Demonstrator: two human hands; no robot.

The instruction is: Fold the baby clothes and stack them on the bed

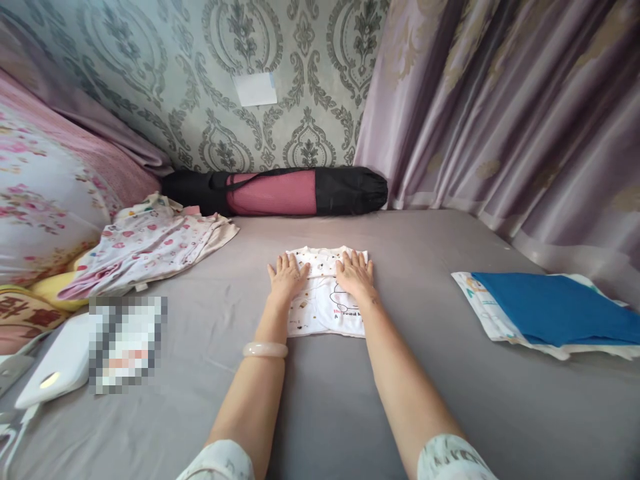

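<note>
A small white baby shirt (pixel 320 303) with a printed pattern lies folded on the grey bed sheet (pixel 320 413), its neckline toward the wall. Flat on its left side rests my left hand (pixel 289 275), fingers spread. My right hand (pixel 355 272) presses on the right side, also with fingers apart, covering part of a line drawing and lettering. Neither hand grips the cloth. A pale bangle (pixel 265 350) circles my left wrist.
Folded clothes with a blue piece (pixel 560 307) on top lie at right. Patterned garments (pixel 160 247), a white power bank (pixel 65 357) with a cable and a blurred-out item (pixel 130 347) are at left. A pink and black rolled bag (pixel 273 193) lies along the wall.
</note>
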